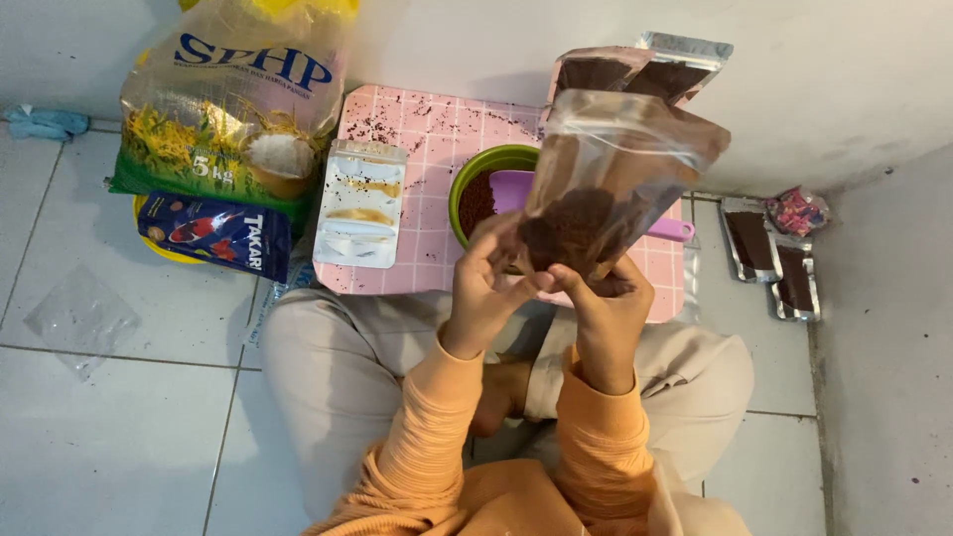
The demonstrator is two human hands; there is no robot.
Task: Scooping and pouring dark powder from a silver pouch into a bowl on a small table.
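I hold a clear zip pouch (615, 169) partly filled with dark brown granules, raised above my lap. My left hand (486, 283) pinches its lower left corner, and my right hand (601, 298) grips its bottom edge from below. Behind the pouch stands a green bowl (475, 177) of the same brown granules with a purple scoop (670, 230) in it, resting on a pink checked mat (417, 129). Another filled pouch (645, 69) leans at the mat's far edge.
A large sack of rice (228, 99) stands at the far left with a blue printed packet (213, 233) in front. A white tray (359, 203) lies on the mat. Several filled pouches (774, 258) lie at the right by the wall. An empty clear bag (79, 318) lies on the tiles.
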